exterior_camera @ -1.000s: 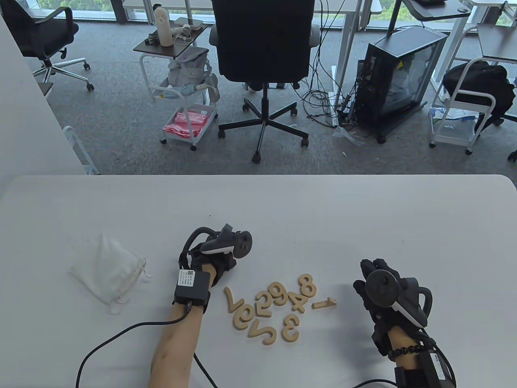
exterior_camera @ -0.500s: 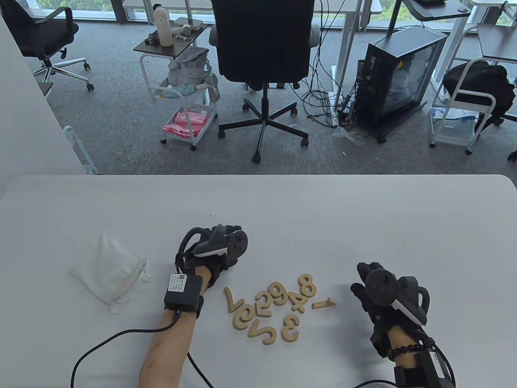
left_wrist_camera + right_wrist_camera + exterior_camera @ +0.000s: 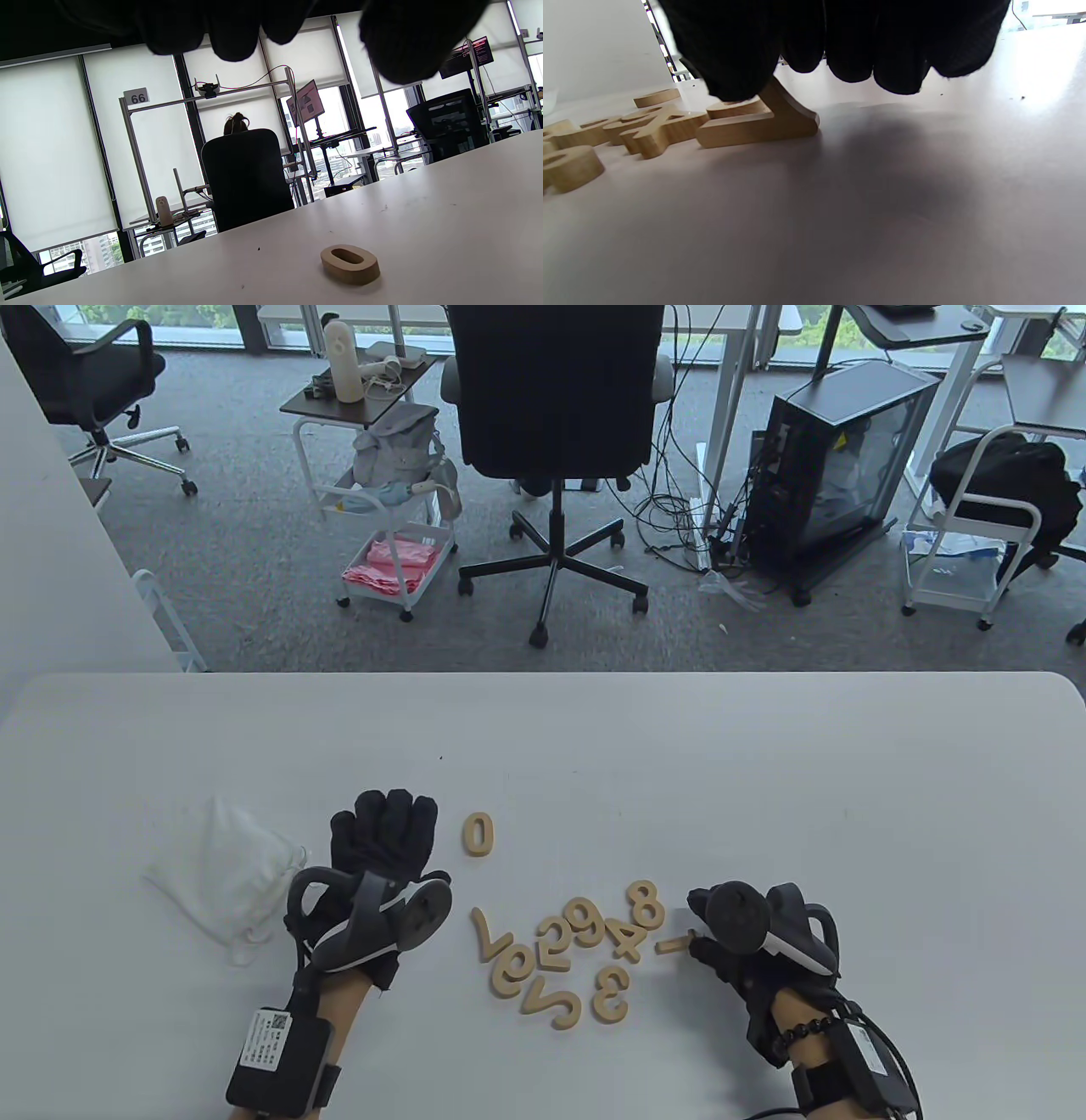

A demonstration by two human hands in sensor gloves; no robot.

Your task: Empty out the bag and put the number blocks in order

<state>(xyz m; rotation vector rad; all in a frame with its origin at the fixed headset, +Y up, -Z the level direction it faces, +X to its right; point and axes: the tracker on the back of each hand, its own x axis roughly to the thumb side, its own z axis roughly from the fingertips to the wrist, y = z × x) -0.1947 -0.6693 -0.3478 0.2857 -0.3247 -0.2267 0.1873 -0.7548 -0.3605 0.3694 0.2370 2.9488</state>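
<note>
Wooden number blocks lie on the white table (image 3: 764,780). The 0 block (image 3: 478,833) lies alone, also in the left wrist view (image 3: 350,264). Several blocks form a cluster: 7 (image 3: 488,933), 6 (image 3: 513,967), 2 (image 3: 556,942), 9 (image 3: 585,925), 4 (image 3: 626,942), 8 (image 3: 645,903), 5 (image 3: 551,1003), 3 (image 3: 611,993). My left hand (image 3: 386,814) lies open and flat, left of the 0. My right hand (image 3: 700,929) touches the right end of the 1 block (image 3: 674,943); its fingers (image 3: 734,63) rest on the 1 block (image 3: 755,125). The white cloth bag (image 3: 225,869) lies slack at left.
The table's far edge (image 3: 543,674) is well beyond the blocks. Cables run from both wrists off the near edge. An office chair (image 3: 556,432), carts and a computer case stand on the floor beyond the table.
My left hand has let go of the 0 block, drawn back left and opened flat. My right hand has moved left onto the end of the 1 block. The cluster has not moved.
</note>
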